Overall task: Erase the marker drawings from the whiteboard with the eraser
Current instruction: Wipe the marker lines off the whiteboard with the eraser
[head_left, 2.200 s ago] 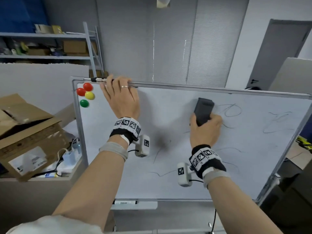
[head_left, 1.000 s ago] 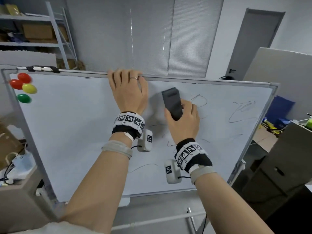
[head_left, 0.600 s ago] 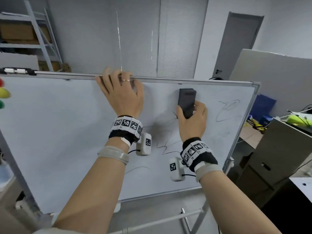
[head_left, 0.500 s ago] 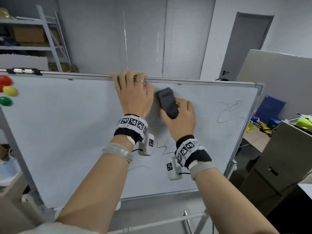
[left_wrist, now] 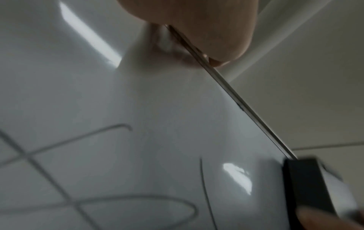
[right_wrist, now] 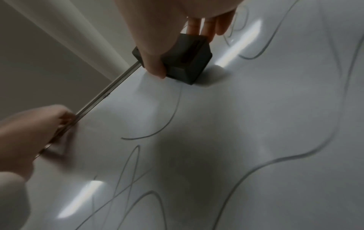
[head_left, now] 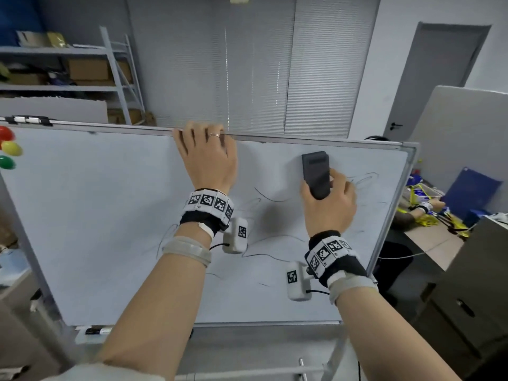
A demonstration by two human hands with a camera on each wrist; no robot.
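Currently mid-wipe: right hand (head_left: 328, 207) grips the dark eraser (head_left: 316, 174), thumb on one side, fingers on the other, pad face flat on the whiteboard (head_left: 96, 215) just below its top rail, right of centre. Left hand (head_left: 209, 160) is hooked over the top rail, fingers curled across the edge, steadying the board.

Progress, as I read it: far from done. Thin marker lines (head_left: 270, 198) run between the two hands and below the wrists, plus a loop scribble (head_left: 362, 180) just right of the eraser. Left half of the board looks bare apart from the coloured magnets (head_left: 8, 149) at the left edge.

Next move probably calls for keeping the pad flat with even pressure and sweeping right over the loop, then working down through the lower lines; left hand braces against the push.

Hard to tell:
- Left fingertips are behind the rail, hidden.
- Lines under the right hand and forearms are occluded.
- Both wrist views are blurred; left wrist view catches only an edge of the eraser.
- Faint strokes near the right frame, unclear whether ink or smear.
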